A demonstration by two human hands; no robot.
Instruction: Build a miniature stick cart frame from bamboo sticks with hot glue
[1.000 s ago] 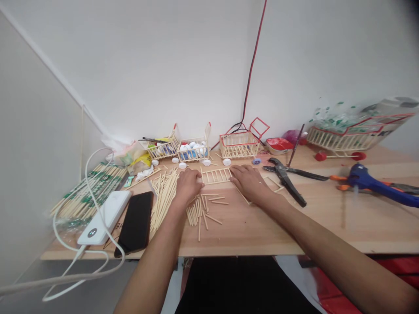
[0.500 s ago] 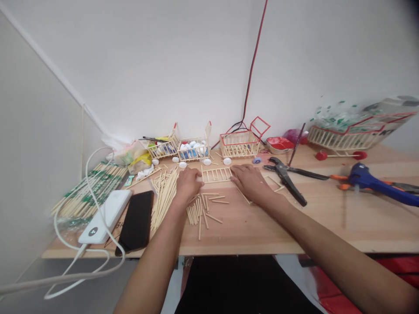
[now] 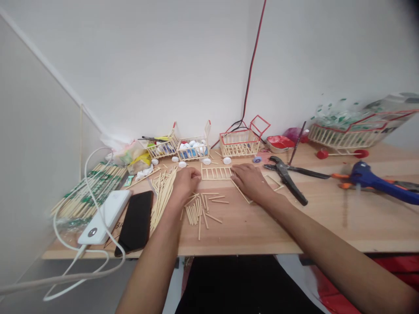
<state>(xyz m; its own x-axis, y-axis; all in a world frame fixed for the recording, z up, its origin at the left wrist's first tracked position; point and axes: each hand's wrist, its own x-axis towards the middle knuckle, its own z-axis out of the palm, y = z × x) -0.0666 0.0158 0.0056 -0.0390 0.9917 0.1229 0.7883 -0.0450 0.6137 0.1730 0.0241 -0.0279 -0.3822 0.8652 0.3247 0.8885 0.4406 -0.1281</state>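
A small ladder-shaped frame of wooden sticks [image 3: 216, 173] lies flat on the table between my hands. Its right end is under the fingertips of my right hand [image 3: 249, 179], whose thumb and fingers close on that end. My left hand [image 3: 187, 181] is just off the frame's left end, fingers curled together; anything in its pinch is too small to make out. Short cut sticks [image 3: 194, 211] lie scattered below the frame. A pile of longer sticks [image 3: 163, 196] is beside my left wrist, partly covered by it. Another angled stick piece [image 3: 242, 192] sits under my right hand.
Behind are small stick carts [image 3: 240, 146], one holding white and blue pieces [image 3: 194, 149]. To the right are black cutters [image 3: 290, 183], a red paint dish [image 3: 280, 143], a blue glue gun [image 3: 369, 179] and a larger cart [image 3: 343, 136]. A phone [image 3: 135, 222] and power bank [image 3: 104, 216] lie left.
My left hand has moved slightly left, away from the frame's left end, and its fingers have curled in. My right hand stays at the right end.
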